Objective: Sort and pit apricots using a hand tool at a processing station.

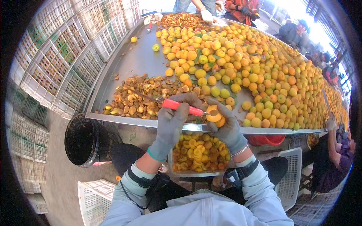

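My left hand [171,124], in a grey glove, grips a red-handled tool [181,107]. A long thin blade points left from its handle, and a short metal tip at the other end meets an apricot [214,114]. That apricot is cut open, held in the fingers of my gloved right hand [229,127] above the table's front edge. Behind my left hand lies a heap of apricot pits [138,99]. Whole apricots [263,84] are piled over the middle and right of the metal table [141,60]. Below my hands, a crate [198,174] holds apricot halves [199,152].
A black bucket [82,141] stands at the table's left corner. White plastic crates [60,62] are stacked along the left; others [94,197] [290,172] flank my legs. A red basin [267,139] sits under the table. Co-workers' hands [207,16] [331,123] are at the far and right edges.
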Motion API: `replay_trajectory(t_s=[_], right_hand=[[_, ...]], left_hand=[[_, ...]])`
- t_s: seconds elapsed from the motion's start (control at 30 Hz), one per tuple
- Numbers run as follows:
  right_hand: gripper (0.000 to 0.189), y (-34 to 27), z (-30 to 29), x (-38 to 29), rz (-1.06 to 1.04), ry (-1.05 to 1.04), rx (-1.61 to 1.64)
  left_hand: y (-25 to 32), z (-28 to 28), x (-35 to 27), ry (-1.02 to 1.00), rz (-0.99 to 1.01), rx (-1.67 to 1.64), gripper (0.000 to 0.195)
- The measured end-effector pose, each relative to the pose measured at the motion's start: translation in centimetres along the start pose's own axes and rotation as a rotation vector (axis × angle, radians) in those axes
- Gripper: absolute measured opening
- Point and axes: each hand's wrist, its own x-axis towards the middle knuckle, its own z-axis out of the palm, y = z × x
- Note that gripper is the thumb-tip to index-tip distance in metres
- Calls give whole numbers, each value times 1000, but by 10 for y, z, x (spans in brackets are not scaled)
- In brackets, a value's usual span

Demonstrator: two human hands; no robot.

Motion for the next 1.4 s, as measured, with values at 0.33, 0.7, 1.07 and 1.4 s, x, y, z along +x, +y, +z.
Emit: replay_trajectory(t_s=[0.33,0.7,1.07,1.4], right_hand=[[37,-4,10,15,156,28,-71],[33,-3,5,39,496,-99,38],[34,10,-5,69,464,-234,281],[33,30,27,62,75,-80,-91]], left_hand=[[0,-5,4,-18,-55,-85,15],[-16,-45,28,-21,-454,-344,33],[-25,-57,47,57,-291,-359,29],[-25,-41,24,130,-72,-116,28]])
